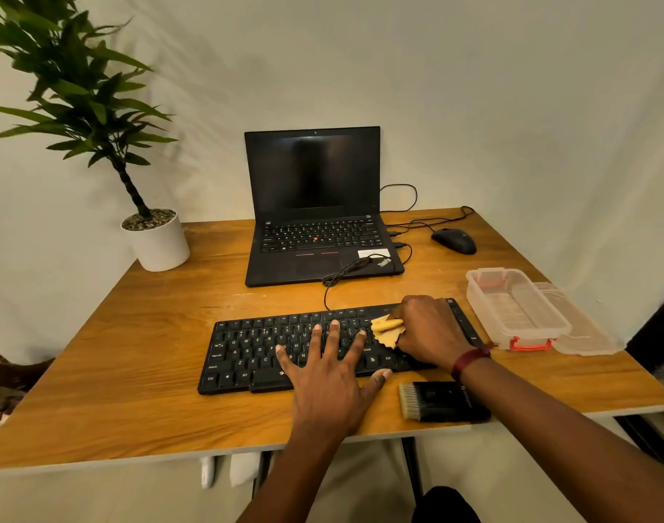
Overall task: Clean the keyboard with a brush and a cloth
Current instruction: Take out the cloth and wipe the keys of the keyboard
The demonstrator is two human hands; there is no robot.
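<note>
A black wired keyboard (255, 352) lies near the front of the wooden table (141, 371). My left hand (330, 383) rests flat on its middle keys, fingers spread, holding nothing. My right hand (428, 330) presses a crumpled yellow cloth (387, 330) onto the keyboard's right part; only a bit of cloth shows by the fingers. A black brush with pale bristles (442, 402) lies on the table just in front of the keyboard's right end, under my right forearm.
An open black laptop (315, 220) stands behind the keyboard, with cables and a black mouse (454, 240) to its right. A clear plastic box (515, 307) and its lid (583, 330) sit at the right edge. A potted plant (155, 239) stands back left.
</note>
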